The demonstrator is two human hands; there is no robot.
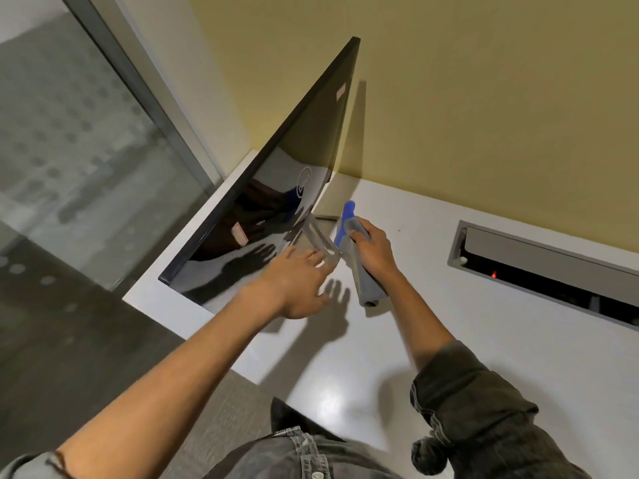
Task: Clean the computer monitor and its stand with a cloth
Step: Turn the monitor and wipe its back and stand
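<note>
A black computer monitor (287, 160) stands turned on the white desk, its glossy back with a round logo facing me. Its silver stand (320, 242) slopes down from the panel to the desk. My left hand (299, 281) reaches to the foot of the stand with fingers stretched out, touching it. My right hand (375, 248) grips a grey and blue cloth (349, 233) just right of the stand; the cloth's blue end sticks up and its grey end hangs down to the desk.
The white desk (449, 340) meets a yellow wall (484, 98) behind. A grey cable tray opening (539, 267) with a red light is set in the desk at right. A glass partition (86, 150) and dark floor lie left.
</note>
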